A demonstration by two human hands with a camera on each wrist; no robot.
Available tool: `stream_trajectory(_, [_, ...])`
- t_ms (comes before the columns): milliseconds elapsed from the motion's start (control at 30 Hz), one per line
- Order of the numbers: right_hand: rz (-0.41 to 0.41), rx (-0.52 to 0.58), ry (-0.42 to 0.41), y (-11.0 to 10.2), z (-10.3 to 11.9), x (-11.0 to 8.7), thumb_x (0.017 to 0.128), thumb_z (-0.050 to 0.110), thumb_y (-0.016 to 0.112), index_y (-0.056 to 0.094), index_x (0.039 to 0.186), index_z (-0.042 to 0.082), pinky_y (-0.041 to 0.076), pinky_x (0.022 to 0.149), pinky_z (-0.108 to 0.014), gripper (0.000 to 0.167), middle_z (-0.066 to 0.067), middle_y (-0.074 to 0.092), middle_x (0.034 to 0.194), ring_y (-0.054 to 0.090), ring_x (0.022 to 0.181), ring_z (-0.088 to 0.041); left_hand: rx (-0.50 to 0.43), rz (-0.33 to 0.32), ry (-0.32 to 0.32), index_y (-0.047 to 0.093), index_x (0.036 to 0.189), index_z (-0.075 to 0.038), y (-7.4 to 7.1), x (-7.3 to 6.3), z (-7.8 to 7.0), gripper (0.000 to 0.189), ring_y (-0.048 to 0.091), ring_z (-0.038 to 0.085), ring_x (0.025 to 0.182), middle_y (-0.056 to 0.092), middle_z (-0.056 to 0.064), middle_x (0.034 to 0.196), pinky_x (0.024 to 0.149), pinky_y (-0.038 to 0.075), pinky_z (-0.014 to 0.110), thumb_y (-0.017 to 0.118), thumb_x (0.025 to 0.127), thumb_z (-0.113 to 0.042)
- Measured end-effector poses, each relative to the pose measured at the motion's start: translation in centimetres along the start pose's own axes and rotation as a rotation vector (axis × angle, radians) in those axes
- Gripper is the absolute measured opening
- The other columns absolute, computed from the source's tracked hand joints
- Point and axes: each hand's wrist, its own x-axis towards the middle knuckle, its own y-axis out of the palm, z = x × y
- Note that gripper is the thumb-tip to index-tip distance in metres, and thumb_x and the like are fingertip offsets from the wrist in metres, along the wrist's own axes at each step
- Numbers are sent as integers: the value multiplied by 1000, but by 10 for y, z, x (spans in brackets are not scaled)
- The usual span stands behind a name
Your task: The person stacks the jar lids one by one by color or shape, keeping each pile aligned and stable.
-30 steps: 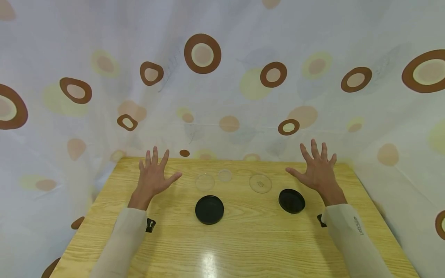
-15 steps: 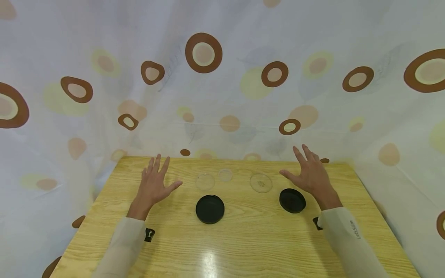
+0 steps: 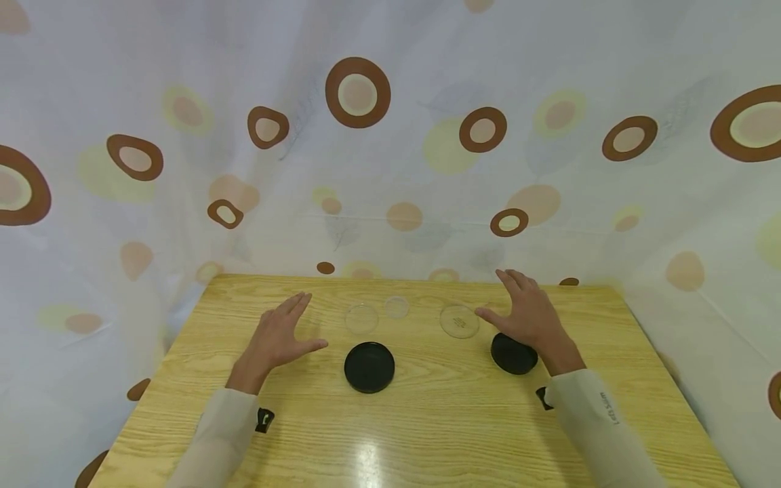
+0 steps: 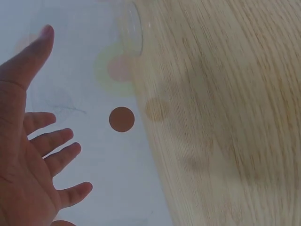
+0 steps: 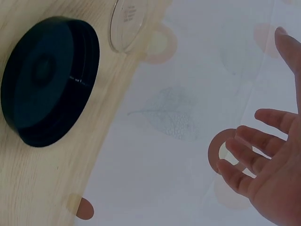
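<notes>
My left hand (image 3: 277,340) hovers over the left part of the table, thumb spread from straight fingers, holding nothing. A round black lid (image 3: 369,367) lies to its right, inner side up. My right hand (image 3: 529,318) is also empty, its thumb apart from the fingers. In the head view it overlaps the top of a second black lid (image 3: 512,355), whose raised rim shows in the right wrist view. Left of the right thumb lies a clear round disc (image 3: 459,321) with small print. Two more transparent pieces, a larger disc (image 3: 361,318) and a smaller disc (image 3: 396,307), lie farther left.
The wooden table (image 3: 427,434) ends at a pale curtain (image 3: 403,169) with brown and yellow ring patterns, which also rises along both sides. Black straps show at both wrists, by the left sleeve (image 3: 213,434) and the right sleeve (image 3: 598,427).
Both hands have come lower and nearer the middle, their spread fingers drawing closer together. The right hand now overlaps the right black lid. The lids and clear discs stay put.
</notes>
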Motion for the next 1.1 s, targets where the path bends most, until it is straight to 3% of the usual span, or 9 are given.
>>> stream_trajectory(300, [59, 55, 46, 7, 11, -3, 83, 55, 65, 41, 140, 1, 35, 98, -64, 82, -25, 43, 139, 44, 123, -47, -87, 24, -4, 39, 144, -6, 5, -2, -9, 92, 43, 41, 130, 43, 19, 145, 102, 33, 64, 74, 74, -54])
stream_trajectory(533, [99, 117, 51, 12, 23, -4, 83, 54, 66, 44, 137, 2, 33, 101, -63, 78, -23, 45, 139, 45, 123, -45, -90, 29, -6, 48, 137, -2, 9, -3, -13, 89, 48, 41, 125, 49, 20, 139, 99, 39, 59, 81, 68, -48])
stream_trajectory(1100, [203, 256, 55, 32, 43, -5, 83, 45, 70, 46, 139, 5, 37, 100, -59, 73, -20, 45, 142, 42, 129, -42, -121, 86, 1, 50, 135, -2, 14, -4, -21, 88, 49, 39, 124, 50, 19, 138, 100, 38, 58, 82, 67, -48])
